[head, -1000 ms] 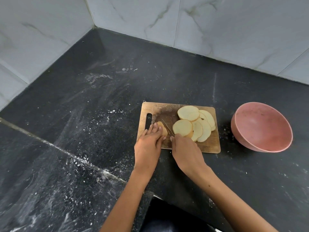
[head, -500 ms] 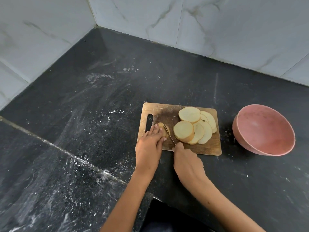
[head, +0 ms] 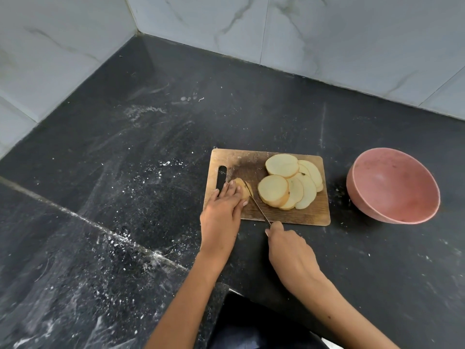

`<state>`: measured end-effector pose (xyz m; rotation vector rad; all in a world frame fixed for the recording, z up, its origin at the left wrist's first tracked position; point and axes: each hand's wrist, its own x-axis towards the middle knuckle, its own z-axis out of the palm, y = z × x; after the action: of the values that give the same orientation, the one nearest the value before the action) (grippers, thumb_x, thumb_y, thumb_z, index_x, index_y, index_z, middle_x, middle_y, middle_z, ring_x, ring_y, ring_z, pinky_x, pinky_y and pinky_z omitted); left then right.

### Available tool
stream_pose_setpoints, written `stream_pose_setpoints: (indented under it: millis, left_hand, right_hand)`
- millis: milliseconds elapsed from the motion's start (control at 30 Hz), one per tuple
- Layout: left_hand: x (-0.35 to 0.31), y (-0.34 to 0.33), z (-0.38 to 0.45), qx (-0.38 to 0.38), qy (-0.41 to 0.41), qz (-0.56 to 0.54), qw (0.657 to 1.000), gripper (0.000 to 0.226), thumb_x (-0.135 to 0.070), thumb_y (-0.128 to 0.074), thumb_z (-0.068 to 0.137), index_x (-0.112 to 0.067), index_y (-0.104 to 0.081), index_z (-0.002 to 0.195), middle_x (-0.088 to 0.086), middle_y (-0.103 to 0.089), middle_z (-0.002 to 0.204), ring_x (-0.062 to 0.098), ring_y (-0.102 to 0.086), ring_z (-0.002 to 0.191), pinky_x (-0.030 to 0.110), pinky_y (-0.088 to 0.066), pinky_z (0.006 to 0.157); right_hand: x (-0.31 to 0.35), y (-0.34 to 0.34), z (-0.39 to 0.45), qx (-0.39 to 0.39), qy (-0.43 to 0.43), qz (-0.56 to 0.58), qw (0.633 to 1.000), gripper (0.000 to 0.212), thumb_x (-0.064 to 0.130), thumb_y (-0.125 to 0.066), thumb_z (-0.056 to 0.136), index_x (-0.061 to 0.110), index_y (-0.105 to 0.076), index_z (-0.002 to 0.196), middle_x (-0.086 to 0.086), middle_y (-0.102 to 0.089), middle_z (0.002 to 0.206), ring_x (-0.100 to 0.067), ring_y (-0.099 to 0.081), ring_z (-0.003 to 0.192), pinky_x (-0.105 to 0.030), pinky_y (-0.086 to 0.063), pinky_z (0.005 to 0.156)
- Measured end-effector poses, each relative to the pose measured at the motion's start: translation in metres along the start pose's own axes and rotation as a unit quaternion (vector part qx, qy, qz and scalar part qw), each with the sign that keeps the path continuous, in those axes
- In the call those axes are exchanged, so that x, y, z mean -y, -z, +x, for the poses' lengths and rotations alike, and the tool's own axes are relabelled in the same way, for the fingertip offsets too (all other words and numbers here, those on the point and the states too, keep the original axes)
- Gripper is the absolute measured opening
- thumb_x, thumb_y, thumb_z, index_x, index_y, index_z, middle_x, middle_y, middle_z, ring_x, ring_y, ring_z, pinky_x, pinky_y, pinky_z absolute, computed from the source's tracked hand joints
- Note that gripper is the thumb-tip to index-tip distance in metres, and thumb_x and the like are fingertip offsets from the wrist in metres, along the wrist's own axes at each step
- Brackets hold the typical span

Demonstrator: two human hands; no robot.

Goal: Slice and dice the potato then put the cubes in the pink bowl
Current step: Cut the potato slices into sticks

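A small wooden cutting board (head: 289,216) lies on the black counter. Several round potato slices (head: 289,185) overlap on its right half. The last end piece of the potato (head: 242,188) sits near the board's left side, and my left hand (head: 222,212) holds it down with curled fingertips. My right hand (head: 289,250) grips the handle of a thin knife (head: 257,204) just off the board's near edge. The blade runs diagonally up to the right face of the end piece. The pink bowl (head: 395,187) stands empty to the right of the board.
White marble tiled walls (head: 327,34) enclose the black counter (head: 151,147) at the back and left. White powder smears streak the counter's left part. A raised counter edge (head: 100,227) runs diagonally at the lower left.
My right hand has drawn back toward me off the board, pulling the knife through the end piece. My left hand stays on the potato piece. The slices and bowl have not moved.
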<state>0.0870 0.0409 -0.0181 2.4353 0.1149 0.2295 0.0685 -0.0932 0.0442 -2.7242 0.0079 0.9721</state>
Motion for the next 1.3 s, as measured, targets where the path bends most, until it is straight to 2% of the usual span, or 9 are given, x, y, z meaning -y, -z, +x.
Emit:
stream_pose_setpoints:
  millis: [100,200,333,467,700,800,1000,1200,1300]
  left_hand:
    - [0.000,0.002,0.000,0.002,0.004,-0.013,1.000,0.029,-0.012,-0.065,0.091,-0.013,-0.067,0.120,0.003,-0.056,0.133,0.012,-0.049,0.128,0.028,-0.027,0.113]
    - [0.003,0.005,0.002,0.006,0.001,-0.017,1.000,0.031,-0.020,-0.068,0.090,-0.015,-0.067,0.121,0.001,-0.056,0.133,0.010,-0.046,0.130,0.032,-0.031,0.114]
    - [0.004,0.009,0.005,0.024,0.013,-0.040,0.999,0.037,-0.025,-0.073,0.084,-0.016,-0.067,0.120,0.002,-0.056,0.133,0.014,-0.046,0.131,0.033,-0.033,0.112]
    - [0.002,0.006,0.003,0.003,0.009,-0.033,0.999,0.032,-0.018,-0.073,0.085,-0.013,-0.069,0.117,0.005,-0.060,0.129,0.020,-0.052,0.128,0.040,-0.040,0.109]
    - [0.002,0.005,0.003,-0.010,0.014,-0.042,0.999,0.032,-0.017,-0.075,0.083,-0.013,-0.070,0.114,0.005,-0.061,0.127,0.016,-0.053,0.125,0.034,-0.035,0.111]
    - [0.002,0.004,0.002,-0.011,0.018,-0.042,0.999,0.031,-0.016,-0.075,0.083,-0.014,-0.071,0.113,0.005,-0.062,0.126,0.018,-0.054,0.125,0.039,-0.041,0.108]
    - [0.001,0.005,0.002,-0.006,0.020,-0.019,1.000,0.030,-0.014,-0.074,0.084,-0.016,-0.071,0.114,0.002,-0.061,0.128,0.021,-0.054,0.125,0.030,-0.036,0.107]
    - [-0.003,0.009,0.001,-0.007,0.024,-0.037,0.999,0.029,-0.020,-0.071,0.087,-0.016,-0.070,0.116,0.003,-0.060,0.129,0.016,-0.048,0.129,0.025,-0.031,0.108]
    - [0.000,0.006,0.001,-0.009,0.016,-0.033,0.999,0.030,-0.020,-0.072,0.086,-0.015,-0.070,0.115,0.004,-0.061,0.128,0.019,-0.051,0.128,0.033,-0.037,0.109]
  right_hand:
    - [-0.010,0.008,-0.003,0.000,0.016,0.048,0.999,0.026,0.033,-0.027,0.105,0.013,-0.043,0.100,-0.008,-0.060,0.101,-0.023,-0.057,0.090,-0.037,-0.044,0.072]
    - [-0.016,0.015,-0.003,-0.051,0.049,0.114,0.991,0.028,0.036,-0.030,0.104,0.015,-0.046,0.096,-0.003,-0.060,0.089,-0.021,-0.058,0.082,-0.036,-0.046,0.069]
    - [-0.005,0.016,0.008,-0.114,0.092,0.093,0.985,0.018,0.031,-0.032,0.104,0.016,-0.041,0.100,0.002,-0.054,0.082,-0.016,-0.054,0.077,-0.028,-0.036,0.063]
    - [0.006,0.015,0.020,-0.153,0.087,0.070,0.982,0.022,0.031,-0.031,0.105,0.015,-0.046,0.100,0.003,-0.051,0.080,-0.013,-0.053,0.075,-0.027,-0.038,0.064]
    - [0.011,0.007,0.027,-0.131,0.083,0.049,0.987,0.028,0.032,-0.029,0.105,0.012,-0.050,0.101,-0.002,-0.055,0.086,-0.018,-0.056,0.079,-0.029,-0.039,0.066]
    - [0.014,0.006,0.028,-0.125,0.077,0.042,0.988,0.030,0.031,-0.029,0.105,0.011,-0.051,0.102,-0.007,-0.060,0.092,-0.022,-0.059,0.084,-0.030,-0.039,0.067]
    - [0.027,0.013,0.031,-0.124,0.068,0.005,0.990,0.021,0.018,-0.035,0.104,0.008,-0.051,0.113,-0.008,-0.062,0.107,-0.023,-0.063,0.098,-0.027,-0.040,0.070]
    - [0.005,-0.001,0.002,-0.033,0.000,-0.005,0.999,0.018,0.020,-0.027,0.105,0.011,-0.040,0.114,-0.011,-0.060,0.114,-0.029,-0.059,0.104,-0.035,-0.038,0.073]
    - [-0.005,-0.006,-0.007,-0.019,-0.002,0.002,1.000,0.019,0.025,-0.023,0.106,0.013,-0.037,0.105,-0.011,-0.060,0.110,-0.029,-0.059,0.101,-0.034,-0.038,0.071]
